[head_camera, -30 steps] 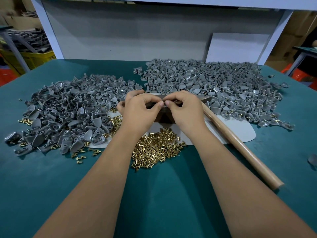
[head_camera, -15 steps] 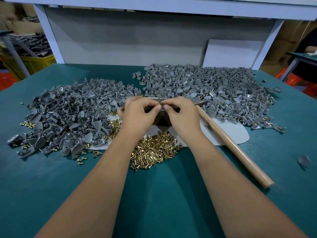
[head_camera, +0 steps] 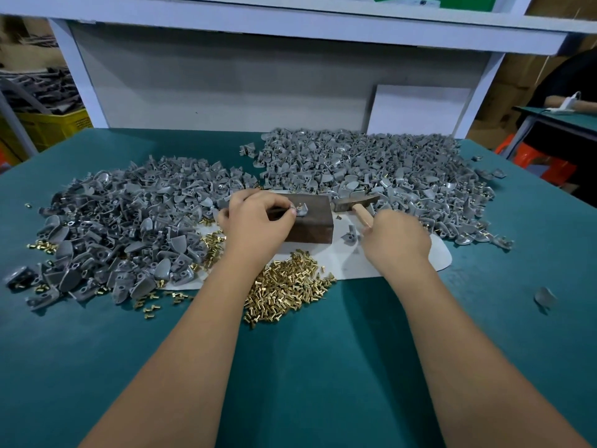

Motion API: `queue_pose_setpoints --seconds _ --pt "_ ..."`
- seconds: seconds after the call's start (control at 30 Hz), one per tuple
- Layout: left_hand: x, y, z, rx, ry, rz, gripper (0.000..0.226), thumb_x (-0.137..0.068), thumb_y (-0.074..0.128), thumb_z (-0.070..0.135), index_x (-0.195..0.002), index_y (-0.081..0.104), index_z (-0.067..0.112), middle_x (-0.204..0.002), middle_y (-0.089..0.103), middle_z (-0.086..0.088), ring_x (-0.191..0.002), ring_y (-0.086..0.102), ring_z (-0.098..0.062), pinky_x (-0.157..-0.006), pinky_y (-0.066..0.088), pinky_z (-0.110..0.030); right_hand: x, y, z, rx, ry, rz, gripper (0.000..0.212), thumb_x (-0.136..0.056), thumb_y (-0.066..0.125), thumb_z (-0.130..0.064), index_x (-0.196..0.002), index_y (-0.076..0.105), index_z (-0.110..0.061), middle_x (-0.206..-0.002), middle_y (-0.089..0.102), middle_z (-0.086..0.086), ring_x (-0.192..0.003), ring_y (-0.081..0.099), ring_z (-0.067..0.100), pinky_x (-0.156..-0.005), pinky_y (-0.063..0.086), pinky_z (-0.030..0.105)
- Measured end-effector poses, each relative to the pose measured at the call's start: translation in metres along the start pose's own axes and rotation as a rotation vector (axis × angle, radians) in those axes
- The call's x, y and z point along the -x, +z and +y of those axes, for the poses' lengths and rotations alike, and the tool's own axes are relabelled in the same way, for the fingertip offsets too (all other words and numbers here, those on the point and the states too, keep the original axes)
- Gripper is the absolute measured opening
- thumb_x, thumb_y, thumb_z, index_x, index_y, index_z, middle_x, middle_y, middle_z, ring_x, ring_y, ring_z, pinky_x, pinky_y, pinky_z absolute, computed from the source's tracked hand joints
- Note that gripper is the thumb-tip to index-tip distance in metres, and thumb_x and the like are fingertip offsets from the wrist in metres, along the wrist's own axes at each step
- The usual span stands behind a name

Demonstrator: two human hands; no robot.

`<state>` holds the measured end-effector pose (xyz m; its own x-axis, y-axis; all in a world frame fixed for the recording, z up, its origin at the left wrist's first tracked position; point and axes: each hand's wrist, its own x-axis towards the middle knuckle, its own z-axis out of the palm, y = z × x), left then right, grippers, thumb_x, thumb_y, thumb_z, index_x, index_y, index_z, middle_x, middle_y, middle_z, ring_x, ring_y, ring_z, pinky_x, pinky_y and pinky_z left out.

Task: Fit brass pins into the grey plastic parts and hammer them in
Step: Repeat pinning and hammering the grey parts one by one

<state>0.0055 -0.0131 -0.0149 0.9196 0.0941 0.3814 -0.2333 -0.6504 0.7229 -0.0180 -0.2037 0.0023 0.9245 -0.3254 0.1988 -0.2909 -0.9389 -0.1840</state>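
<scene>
A worker's left hand (head_camera: 256, 218) pinches a small grey plastic part (head_camera: 299, 211) on top of a dark brown rectangular block (head_camera: 310, 226), a short brass pin (head_camera: 300, 206) standing upright out of the part, while the right hand (head_camera: 399, 242) curls its fingers round the pale wooden handle of a steel-headed hammer (head_camera: 355, 203) whose head lies on the bench just beside the block. The step in hand looks to be the change from fitting to striking: the pin appears seated but not yet driven. The next move would call for lifting the hammer clear of the block and bringing it squarely down on the pin head, with the left fingertips kept low on the part, since they sit very close to where the blow must land.

The work rests on a white oval mat (head_camera: 429, 260) laid on a teal-covered bench (head_camera: 307, 367). A loose heap of brass pins (head_camera: 284, 287) spills over the mat's near edge; a wide pile of grey parts (head_camera: 119, 227) lies to the left and a larger pile (head_camera: 371, 169) behind and to the right, some there showing brass. One stray grey part (head_camera: 544, 297) sits well apart near the right edge. Behind stand a white shelf frame (head_camera: 290, 24) and grey backboard, a yellow crate (head_camera: 51, 126) at left, and another person's arm (head_camera: 562, 103) at a neighbouring table
</scene>
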Motion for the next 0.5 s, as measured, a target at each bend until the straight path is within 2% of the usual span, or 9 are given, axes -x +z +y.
queue_pose_setpoints --seconds 0.07,0.17,0.27,0.37,0.43,0.5 --pt "0.0 0.002 0.0 -0.019 -0.021 0.025 0.007 -0.087 0.068 0.038 -0.083 0.065 0.042 -0.094 0.053 0.028 -0.125 0.033 -0.012 -0.087 0.01 -0.027 -0.002 -0.004 -0.004 -0.072 -0.011 -0.011 0.014 -0.094 0.055 -0.024 -0.09 0.053 -0.01 -0.082 0.056 0.007 -0.074 0.048 0.027 -0.059 0.032 0.029" --pt "-0.001 0.004 0.002 -0.064 -0.046 0.076 0.008 -0.087 0.066 0.039 -0.079 0.065 0.042 -0.095 0.055 0.026 -0.123 0.034 -0.011 -0.095 0.015 -0.035 -0.005 -0.016 -0.01 -0.193 -0.02 0.045 0.018 -0.093 0.055 -0.018 -0.098 0.041 -0.009 -0.07 0.046 0.001 -0.064 0.047 0.025 -0.049 0.027 0.029" --pt "-0.001 0.006 0.002 -0.09 -0.056 0.125 0.007 -0.087 0.065 0.041 -0.083 0.07 0.039 -0.092 0.055 0.026 -0.122 0.034 -0.011 -0.097 0.015 -0.038 -0.003 -0.032 -0.018 -0.304 -0.1 0.142 0.017 -0.094 0.053 -0.02 -0.106 0.041 -0.018 -0.073 0.051 -0.003 -0.057 0.046 0.014 -0.046 0.028 0.028" --pt "-0.001 0.007 0.002 -0.104 -0.064 0.139 0.01 -0.086 0.066 0.043 -0.091 0.073 0.037 -0.093 0.053 0.025 -0.123 0.034 -0.011 -0.099 0.015 -0.039 0.004 -0.047 -0.024 -0.415 -0.206 0.094 0.031 -0.095 0.053 -0.033 -0.125 0.049 -0.041 -0.104 0.066 -0.007 -0.076 0.057 0.016 -0.062 0.047 0.032" --pt "-0.001 0.007 0.002 -0.129 -0.062 0.138 0.013 -0.086 0.065 0.044 -0.094 0.073 0.037 -0.095 0.052 0.025 -0.125 0.034 -0.011 -0.102 0.016 -0.042 0.007 -0.054 -0.027 -0.394 -0.252 0.045 0.04 -0.095 0.053 -0.035 -0.13 0.047 -0.052 -0.119 0.064 -0.015 -0.095 0.06 0.017 -0.072 0.049 0.033" --pt "-0.001 0.007 0.002 -0.122 -0.059 0.146 0.013 -0.086 0.066 0.044 -0.093 0.073 0.036 -0.093 0.051 0.026 -0.126 0.033 -0.01 -0.103 0.016 -0.043 0.009 -0.06 -0.03 -0.351 -0.273 0.068 0.04 -0.096 0.051 -0.034 -0.129 0.047 -0.055 -0.119 0.065 -0.017 -0.1 0.061 0.018 -0.068 0.047 0.032"
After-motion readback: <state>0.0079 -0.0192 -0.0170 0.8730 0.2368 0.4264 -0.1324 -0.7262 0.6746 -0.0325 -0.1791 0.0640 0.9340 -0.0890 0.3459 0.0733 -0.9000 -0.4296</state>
